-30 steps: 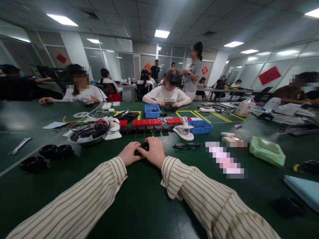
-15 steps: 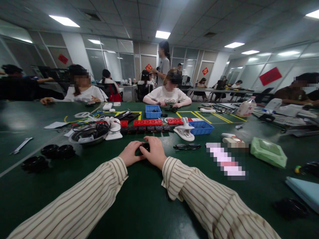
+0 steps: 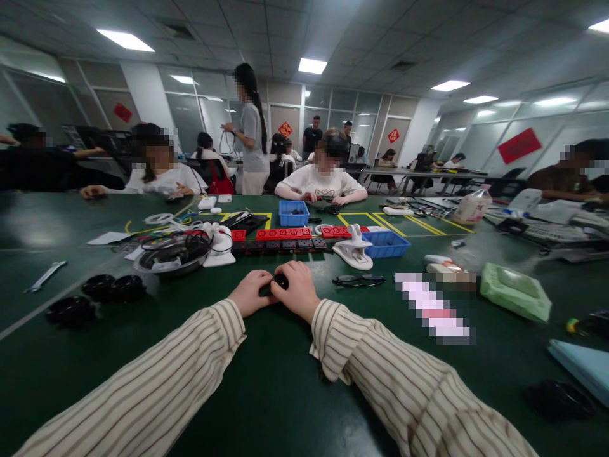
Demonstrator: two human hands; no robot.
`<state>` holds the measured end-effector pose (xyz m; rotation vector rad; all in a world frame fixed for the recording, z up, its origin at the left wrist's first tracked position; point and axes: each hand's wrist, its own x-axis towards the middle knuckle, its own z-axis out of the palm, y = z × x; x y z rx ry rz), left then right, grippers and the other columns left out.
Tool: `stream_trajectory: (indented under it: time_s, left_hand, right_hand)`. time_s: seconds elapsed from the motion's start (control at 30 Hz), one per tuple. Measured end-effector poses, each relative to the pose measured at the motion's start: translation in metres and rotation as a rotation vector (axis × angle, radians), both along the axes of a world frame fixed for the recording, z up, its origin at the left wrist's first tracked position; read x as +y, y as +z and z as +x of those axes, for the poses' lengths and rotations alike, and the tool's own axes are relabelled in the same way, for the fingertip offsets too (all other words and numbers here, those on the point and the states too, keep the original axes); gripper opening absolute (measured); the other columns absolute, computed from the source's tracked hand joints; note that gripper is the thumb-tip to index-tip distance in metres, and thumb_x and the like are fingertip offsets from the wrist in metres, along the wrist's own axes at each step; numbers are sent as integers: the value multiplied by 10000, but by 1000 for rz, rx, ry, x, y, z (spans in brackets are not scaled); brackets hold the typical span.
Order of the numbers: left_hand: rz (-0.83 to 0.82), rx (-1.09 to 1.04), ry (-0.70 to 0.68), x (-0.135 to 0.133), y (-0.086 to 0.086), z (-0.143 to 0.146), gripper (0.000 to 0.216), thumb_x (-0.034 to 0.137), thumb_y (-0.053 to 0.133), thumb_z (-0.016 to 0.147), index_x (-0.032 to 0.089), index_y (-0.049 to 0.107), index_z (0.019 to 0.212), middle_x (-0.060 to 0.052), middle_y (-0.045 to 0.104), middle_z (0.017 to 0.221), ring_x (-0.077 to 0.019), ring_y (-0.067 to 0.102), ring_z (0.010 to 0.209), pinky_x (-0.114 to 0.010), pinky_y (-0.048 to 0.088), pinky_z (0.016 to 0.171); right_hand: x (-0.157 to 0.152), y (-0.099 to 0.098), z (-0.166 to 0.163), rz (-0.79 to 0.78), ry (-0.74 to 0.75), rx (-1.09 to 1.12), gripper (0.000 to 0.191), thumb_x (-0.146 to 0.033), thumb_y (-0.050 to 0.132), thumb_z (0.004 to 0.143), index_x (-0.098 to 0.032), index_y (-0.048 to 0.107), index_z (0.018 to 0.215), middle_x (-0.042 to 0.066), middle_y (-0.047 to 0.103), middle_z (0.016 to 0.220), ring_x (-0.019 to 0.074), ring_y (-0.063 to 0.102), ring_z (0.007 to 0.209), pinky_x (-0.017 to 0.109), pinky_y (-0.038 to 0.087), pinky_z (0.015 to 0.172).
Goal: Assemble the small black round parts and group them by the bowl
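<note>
- Where the left hand (image 3: 250,294) and the right hand (image 3: 299,291) meet on the green worktop (image 3: 266,387), a small black part (image 3: 278,281) sits pinched between them. It is straight ahead of the person and touches both hands.
- Both hands are curled narrow around it. The right hand's fingers fold over its top and far side, and the left hand's thumb and fingers press its left end. Neither hand is nearer, since the part lies at the seam between them.
- Its long axis seems to run left to right, though too little shows to be sure.
- Fingers cover most of the part. Its shape cannot be made out, nor whether it rests on the worktop or is held just off it.
- Just to the right lies a pair of glasses (image 3: 356,280). Beyond are a row of red and black socket blocks (image 3: 280,239), a white clamp (image 3: 353,249) and a metal bowl (image 3: 171,255) of cables, all apart from the hands.
</note>
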<state>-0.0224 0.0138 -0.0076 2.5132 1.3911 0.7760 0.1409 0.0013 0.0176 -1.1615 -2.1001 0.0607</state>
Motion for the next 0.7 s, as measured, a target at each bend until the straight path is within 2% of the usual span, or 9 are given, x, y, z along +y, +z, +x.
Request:
stream_trajectory:
  time_s: [0.07,0.17,0.27,0.37,0.53,0.7]
  left_hand:
    - [-1,4,-12,0,1,0,324,411,597,687,188,599,922,-70,555,1006,-237,479,979,-387,378,901]
    - [-10,1,-9,-1,2,1,338,419,608,673,183,593,914,-76,560,1000,-249,479,990,-397,377,906]
    - [-22,11,-9,-1,3,2,405,431,620,659,172,567,966,-87,555,1027,-259,479,1003,-407,373,916]
    - [-24,5,2,-2,3,2,487,443,623,654,156,537,1038,-98,545,1061,-263,476,1020,-408,370,922]
    - [-13,-2,-4,-2,2,2,447,432,619,663,152,568,1008,-97,555,1047,-258,483,1011,-397,374,915]
    - [-18,17,-17,-1,2,2,388,412,618,667,156,593,958,-93,556,1027,-253,485,989,-391,379,907]
  right_hand:
    - [-1,1,1,0,76,12,144,-221,523,729,-192,558,865,30,545,880,184,443,905,330,309,827]
    - [-3,2,2,3,156,38,217,-160,488,726,-192,557,929,28,569,924,182,444,946,335,299,869]
    - [-4,2,2,23,130,63,289,-204,512,737,-177,527,1024,44,566,1003,192,442,977,347,286,904]
    - [-4,2,1,25,48,73,359,-330,549,748,-163,501,1062,66,552,1030,210,443,981,364,283,906]
    - [-1,0,0,-5,-53,-3,363,-477,550,736,-173,537,934,64,550,919,215,461,887,365,318,823]
    - [0,-1,0,-36,3,-48,240,-403,544,755,-179,557,842,39,560,843,190,461,843,336,321,777]
